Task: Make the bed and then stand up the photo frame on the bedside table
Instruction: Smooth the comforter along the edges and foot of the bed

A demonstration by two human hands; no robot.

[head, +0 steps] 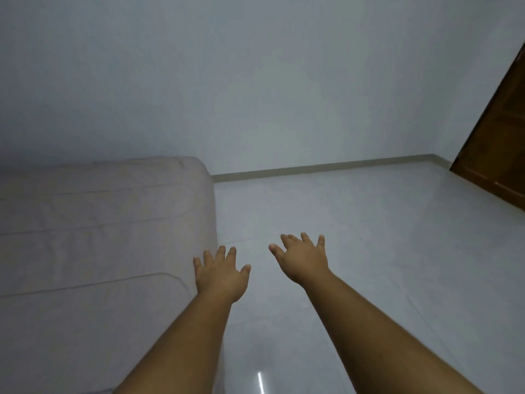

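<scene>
- Head view: my left hand [220,275] is spread wide, empty, over the bed [99,223] edge; contact I cannot tell.
- My right hand [302,258] is spread, empty, above the floor [369,251].
- Bed lies at nine o'clock.

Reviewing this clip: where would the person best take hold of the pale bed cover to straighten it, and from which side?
Probably at the bed cover's rounded corner edge, coming from the floor side. That edge hangs free beside the open left hand, while the top lies flat, offering no fold for a grip. The right hand is empty too.
</scene>
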